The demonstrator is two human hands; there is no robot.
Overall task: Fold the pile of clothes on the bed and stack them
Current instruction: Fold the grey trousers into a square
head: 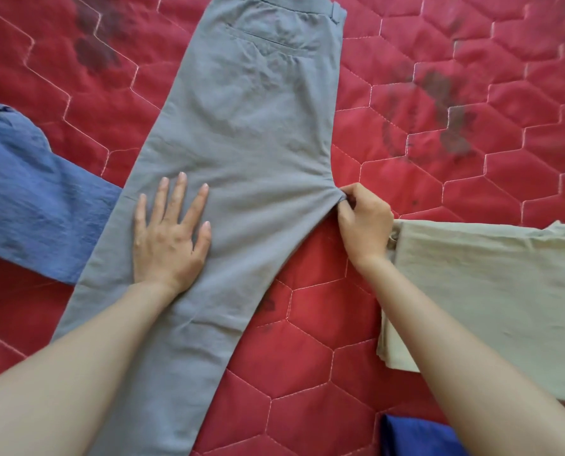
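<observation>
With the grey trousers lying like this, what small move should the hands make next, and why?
Probably the right hand should fold the crotch point it pinches inward onto the grey trousers, while the left hand presses flat on the leg. That point juts past the straight edge, so tucking it gives a neat strip to fold.

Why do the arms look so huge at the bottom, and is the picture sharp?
Head view: wide-angle stretch swells the forearms near the lower edge; light is soft and even, no glare; the grey trousers, left hand and right hand are sharp, while the red quilt softens toward the corners.
</observation>
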